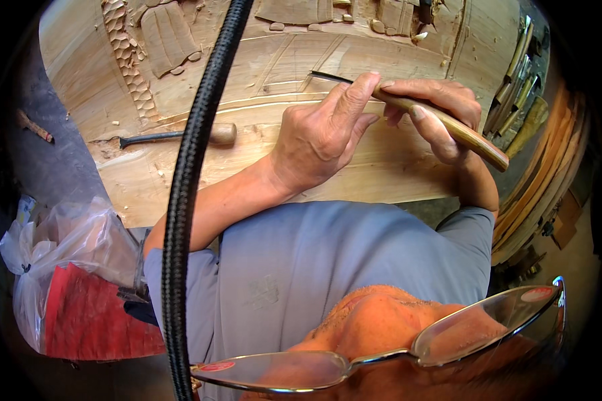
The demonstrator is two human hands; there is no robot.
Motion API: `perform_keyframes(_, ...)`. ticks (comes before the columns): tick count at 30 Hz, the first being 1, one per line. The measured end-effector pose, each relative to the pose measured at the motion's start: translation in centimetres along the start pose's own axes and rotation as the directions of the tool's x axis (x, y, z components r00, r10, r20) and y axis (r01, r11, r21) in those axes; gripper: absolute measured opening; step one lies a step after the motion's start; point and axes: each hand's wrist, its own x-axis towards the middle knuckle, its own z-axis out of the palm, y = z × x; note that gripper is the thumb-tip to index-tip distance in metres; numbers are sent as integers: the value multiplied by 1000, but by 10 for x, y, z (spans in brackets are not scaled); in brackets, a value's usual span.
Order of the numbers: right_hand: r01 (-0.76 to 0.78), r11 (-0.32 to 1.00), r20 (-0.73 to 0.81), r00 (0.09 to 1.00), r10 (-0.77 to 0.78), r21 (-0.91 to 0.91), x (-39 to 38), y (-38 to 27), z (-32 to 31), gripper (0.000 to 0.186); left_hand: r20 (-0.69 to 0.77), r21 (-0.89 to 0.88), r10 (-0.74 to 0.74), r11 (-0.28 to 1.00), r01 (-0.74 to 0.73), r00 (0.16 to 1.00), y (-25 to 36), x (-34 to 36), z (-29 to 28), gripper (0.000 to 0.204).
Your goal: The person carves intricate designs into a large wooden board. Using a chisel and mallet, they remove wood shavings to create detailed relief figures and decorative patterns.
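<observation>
I hold a carving chisel (458, 128) with a wooden handle in both hands. My left hand (318, 140) is closed round its thin dark shank close to the blade, the fingertips pinching near where metal meets wood. Wrapped over the handle behind it is my right hand (445, 110), thumb below and fingers above. The blade tip points left and lies at incised lines on a pale wooden panel (361, 177); whether it cuts in or only touches, I cannot tell. To the left, on the same panel, lies a second carving chisel (222, 134) with a flared dark tip.
Carved relief blocks (165, 40) and a scalloped strip (130, 63) stand along the far side, among wood chips. Several tools (515, 80) lie at the right, by stacked curved boards (548, 160). A black braided cable (197, 134) crosses the view. A clear plastic bag (80, 234) sits lower left.
</observation>
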Motion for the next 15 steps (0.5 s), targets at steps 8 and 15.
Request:
perform_keyframes(8, 2, 1000, 15, 1000, -1, -19, 3, 0, 0, 38, -7, -26, -11, 1000, 11, 1000, -2, -1, 0, 67)
perform_keyframes(15, 52, 997, 49, 998, -50, -49, 6, 4, -2, 38, -10, -34, -19, 999, 19, 1000, -2, 0, 0, 68)
